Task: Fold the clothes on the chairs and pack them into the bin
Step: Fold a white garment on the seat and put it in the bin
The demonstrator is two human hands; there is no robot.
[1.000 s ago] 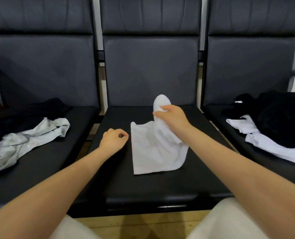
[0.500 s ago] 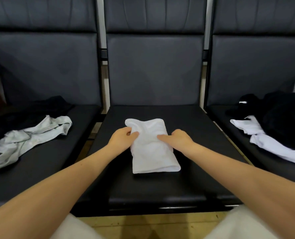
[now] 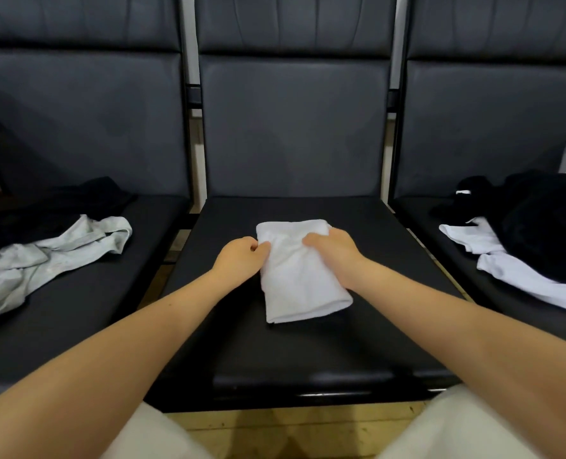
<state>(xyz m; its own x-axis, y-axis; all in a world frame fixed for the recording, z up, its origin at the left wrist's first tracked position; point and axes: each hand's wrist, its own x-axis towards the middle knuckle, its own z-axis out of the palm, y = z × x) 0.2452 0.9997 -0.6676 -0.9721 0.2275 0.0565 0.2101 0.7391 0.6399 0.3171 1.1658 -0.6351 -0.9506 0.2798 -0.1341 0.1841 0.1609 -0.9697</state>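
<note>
Fingers [image 3: 262,248] of my left hand [image 3: 238,258] curl in and pinch the left edge of the white folded cloth [image 3: 300,276], while my right hand [image 3: 333,251] lies over its far right part, fingers bent down onto the fabric. Whether the right thumb is tucked under the edge I cannot tell from this angle, so I take it as a light grip rather than a flat press.

Between my two hands the cloth sits as a compact rectangle on the middle chair seat [image 3: 295,352], its near end reaching back toward me past my wrists. It looks soft, light and limp, probably thick enough to hold its fold on the seat but likely to flop open if lifted by one corner. I judge the best hold is from both long sides at once, fingers slid underneath and thumbs on top, so the layers stay stacked on the way to the bin, which is out of view.

Well off to the left of my left hand lies a crumpled pale green garment [image 3: 53,256]; well off to the right of my right hand are a white garment [image 3: 520,276] and a black garment [image 3: 546,223] partly over it, none of them folded yet.
</note>
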